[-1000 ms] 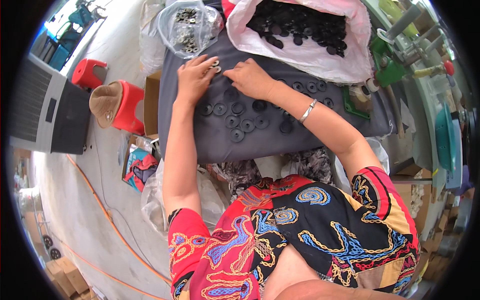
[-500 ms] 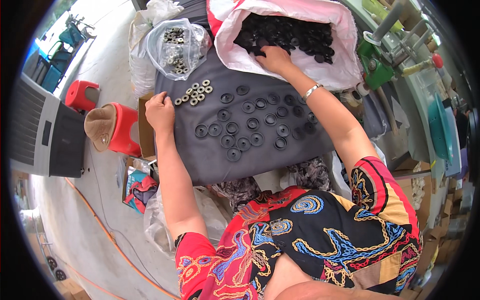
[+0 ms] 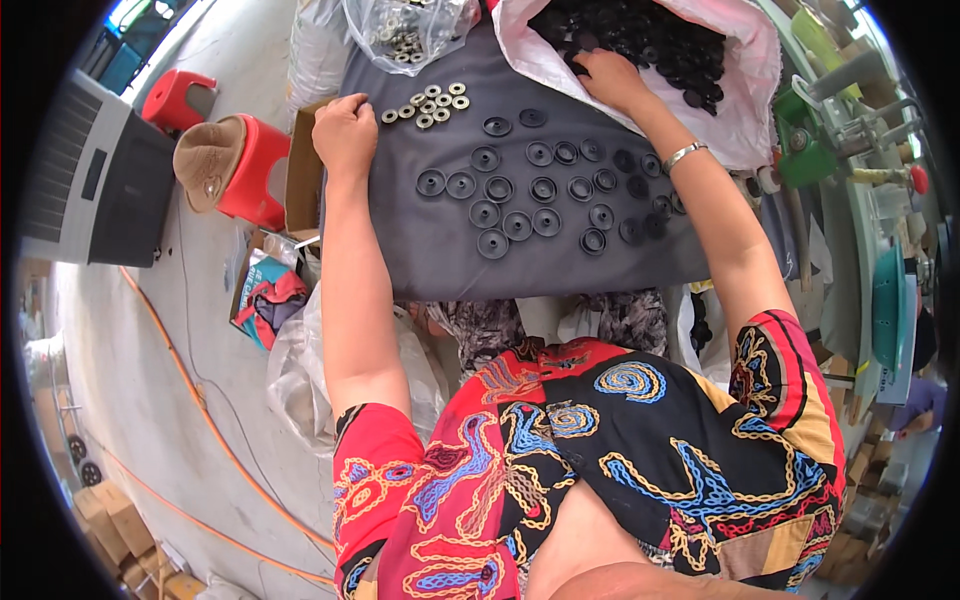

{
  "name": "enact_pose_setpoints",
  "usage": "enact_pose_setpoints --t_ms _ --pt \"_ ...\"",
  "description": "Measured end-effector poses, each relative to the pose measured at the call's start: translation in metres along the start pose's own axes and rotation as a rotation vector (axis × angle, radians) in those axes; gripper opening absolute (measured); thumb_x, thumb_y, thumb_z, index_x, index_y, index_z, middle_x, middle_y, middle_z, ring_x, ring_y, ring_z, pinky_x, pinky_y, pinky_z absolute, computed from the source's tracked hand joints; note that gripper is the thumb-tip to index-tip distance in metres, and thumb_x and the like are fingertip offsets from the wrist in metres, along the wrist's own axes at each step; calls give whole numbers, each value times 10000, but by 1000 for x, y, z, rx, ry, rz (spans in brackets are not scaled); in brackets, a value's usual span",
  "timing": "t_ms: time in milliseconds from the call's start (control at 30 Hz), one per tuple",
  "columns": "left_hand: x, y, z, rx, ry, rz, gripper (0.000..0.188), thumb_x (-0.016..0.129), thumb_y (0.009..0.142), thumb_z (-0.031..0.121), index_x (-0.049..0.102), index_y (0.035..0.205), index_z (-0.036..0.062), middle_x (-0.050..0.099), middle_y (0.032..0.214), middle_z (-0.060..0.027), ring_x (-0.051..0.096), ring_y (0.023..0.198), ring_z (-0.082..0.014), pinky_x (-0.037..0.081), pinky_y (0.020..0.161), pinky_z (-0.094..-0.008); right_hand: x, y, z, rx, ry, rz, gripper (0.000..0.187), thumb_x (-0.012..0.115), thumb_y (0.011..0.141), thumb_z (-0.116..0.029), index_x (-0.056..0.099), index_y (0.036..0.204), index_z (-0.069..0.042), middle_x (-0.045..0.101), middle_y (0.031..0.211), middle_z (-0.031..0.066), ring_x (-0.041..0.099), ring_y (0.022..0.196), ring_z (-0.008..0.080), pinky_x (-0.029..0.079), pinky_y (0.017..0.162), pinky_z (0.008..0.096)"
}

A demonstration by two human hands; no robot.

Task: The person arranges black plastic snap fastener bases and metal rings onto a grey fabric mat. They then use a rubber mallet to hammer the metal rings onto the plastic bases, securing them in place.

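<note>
My left hand is closed at the table's left edge, beside a small cluster of ring-shaped metal bearings. Whatever its curled fingers hold, if anything, is hidden. At the mouth of a white sack, my right hand reaches to the heap of black plastic wheels. Its fingers and thumb appear pinched on one black wheel, mostly covered by the hand. Between my arms, several black round wheels lie in loose rows on the dark grey cloth.
A clear plastic bag of bearings stands at the table's back left. A cardboard box adjoins the left edge, near a red stool bearing a brown hat. A green metal machine stands right of the sack.
The view has shifted, so the table sits higher in the picture. My left hand stays closed beside the bearings. My right hand stays at the heap in the sack.
</note>
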State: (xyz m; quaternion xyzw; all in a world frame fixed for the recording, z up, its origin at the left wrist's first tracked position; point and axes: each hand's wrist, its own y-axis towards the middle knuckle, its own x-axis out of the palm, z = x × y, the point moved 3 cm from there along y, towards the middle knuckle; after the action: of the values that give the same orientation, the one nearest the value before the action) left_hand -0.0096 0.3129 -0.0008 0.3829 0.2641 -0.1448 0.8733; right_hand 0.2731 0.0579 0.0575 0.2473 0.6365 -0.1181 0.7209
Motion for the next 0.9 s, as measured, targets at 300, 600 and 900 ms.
enact_pose_setpoints --t_ms 300,600,900 --pt "0 1 -4 -31 14 2 192 605 774 176 737 896 108 696 922 -67 613 932 -273 487 838 -374 -38 -15 -49 -159 215 346 286 619 808 -141 632 1084 -67 604 912 163 616 844 340 500 743 405" --pt "-3 5 -2 49 31 35 208 598 788 186 733 914 90 699 921 -123 648 891 -286 500 824 -367 -42 -24 -126 -512 250 310 139 605 789 -41 637 924 -34 608 812 126 613 730 314 503 666 379" --pt "-6 4 3 -6 12 11 214 591 794 181 731 926 87 697 924 -129 648 898 -291 497 833 -369 -49 -17 -124 -119 554 56 133 574 799 -17 646 907 15 643 756 125 628 690 191 493 651 307"
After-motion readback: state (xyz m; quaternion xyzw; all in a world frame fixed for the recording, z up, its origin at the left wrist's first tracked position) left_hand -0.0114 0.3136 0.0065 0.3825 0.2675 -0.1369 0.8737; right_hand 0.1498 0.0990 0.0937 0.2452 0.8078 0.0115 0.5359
